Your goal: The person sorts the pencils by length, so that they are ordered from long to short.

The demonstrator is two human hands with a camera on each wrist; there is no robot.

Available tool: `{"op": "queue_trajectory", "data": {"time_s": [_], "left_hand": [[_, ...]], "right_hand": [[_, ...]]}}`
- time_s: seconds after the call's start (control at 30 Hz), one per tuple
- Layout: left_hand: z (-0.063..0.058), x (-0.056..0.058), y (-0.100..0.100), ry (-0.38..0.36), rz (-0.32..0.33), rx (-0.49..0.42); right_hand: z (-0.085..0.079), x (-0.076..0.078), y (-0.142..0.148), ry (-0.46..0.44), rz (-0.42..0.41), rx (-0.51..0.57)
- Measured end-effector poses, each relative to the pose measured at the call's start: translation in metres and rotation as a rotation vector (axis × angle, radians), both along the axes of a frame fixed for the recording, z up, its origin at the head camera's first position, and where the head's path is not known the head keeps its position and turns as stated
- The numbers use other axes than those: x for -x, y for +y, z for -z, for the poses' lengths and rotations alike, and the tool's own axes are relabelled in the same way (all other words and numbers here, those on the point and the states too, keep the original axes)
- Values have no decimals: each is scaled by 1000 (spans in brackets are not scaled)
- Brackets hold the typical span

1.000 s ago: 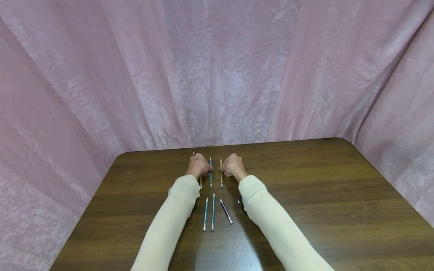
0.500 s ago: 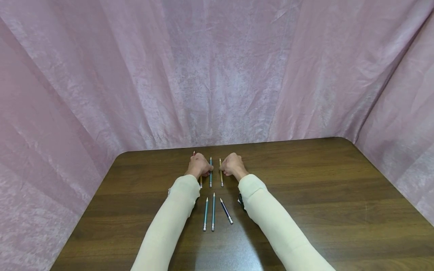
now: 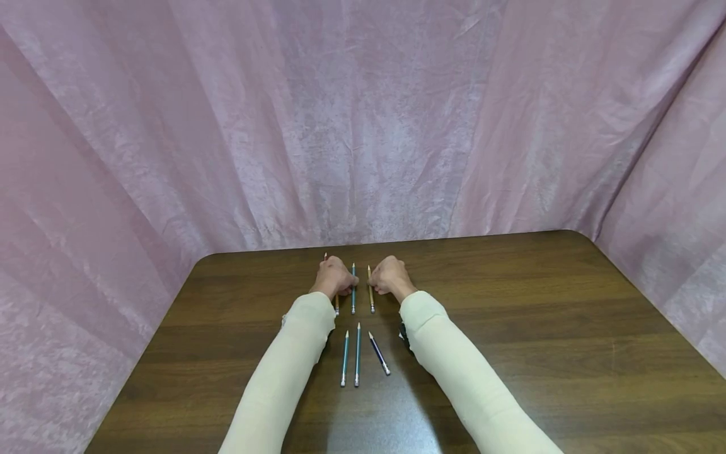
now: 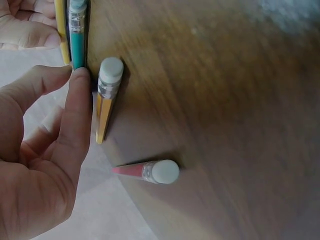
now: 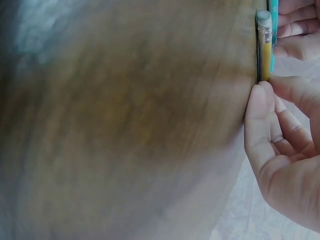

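Near the table's far edge, my left hand (image 3: 333, 277) pinches a teal pencil (image 3: 353, 304) between thumb and index finger. Its white eraser end points toward me, as the left wrist view also shows on the teal barrel (image 4: 77, 45). Just right of it, my right hand (image 3: 390, 276) pinches a yellow pencil (image 3: 371, 299) that lies almost parallel to the teal one. An orange-yellow pencil (image 4: 103, 115) lies beside the left hand, partly covered by it in the head view. A red pencil (image 4: 131, 169) lies further left, only its tip showing in the head view.
Closer to me on the brown wooden table (image 3: 539, 328) lie two teal pencils, one left (image 3: 345, 360) and a longer one (image 3: 358, 356) beside it. A slanted dark blue pencil (image 3: 379, 353) is to their right. Pink curtains (image 3: 363, 126) hang behind the table.
The yellow pencil has turned slightly, its tip leaning a little more to the left. Both hands keep nearly the same place and grip.
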State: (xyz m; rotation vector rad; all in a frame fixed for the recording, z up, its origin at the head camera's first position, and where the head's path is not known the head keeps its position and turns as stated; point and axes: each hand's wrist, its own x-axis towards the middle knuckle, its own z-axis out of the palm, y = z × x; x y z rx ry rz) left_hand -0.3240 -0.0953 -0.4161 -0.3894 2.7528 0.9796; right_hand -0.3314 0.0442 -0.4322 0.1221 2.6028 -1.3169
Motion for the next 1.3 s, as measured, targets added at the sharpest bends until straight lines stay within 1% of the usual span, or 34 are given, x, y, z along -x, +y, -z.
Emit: {"op": "queue_trajectory", "data": {"time_s": [0.17,0.27,0.3,0.43,0.5,0.57,0.67,0.77,0.87,1.0,1.17,1.3], "left_hand": [[-2,-1,0,-3,18,6],[-5,-1,-1,-3,28,-6],[-6,-1,-2,-1,33,-9],[-11,-3,-4,10,55,-19],[-13,-4,-6,19,63,-37],[-15,-5,-8,28,66,-60],[-18,-8,-11,35,63,-121],[-21,-12,-15,35,69,-186],[-24,-18,-20,37,87,-235],[-29,-28,-25,45,106,-263],[-35,-40,-29,57,141,-296],[-35,-51,-33,51,175,-322]], "right_hand": [[-2,1,3,-21,-13,30],[-7,0,9,-39,-32,63],[-6,2,12,-31,-52,83],[-12,2,21,-12,-80,124],[-13,1,24,3,-83,147],[-18,-4,26,13,-74,153],[-19,-9,30,35,-87,150],[-21,-13,34,38,-108,132],[-26,-18,41,40,-130,141],[-36,-23,52,52,-158,171],[-48,-33,65,41,-198,184],[-50,-41,73,36,-204,213]]}}
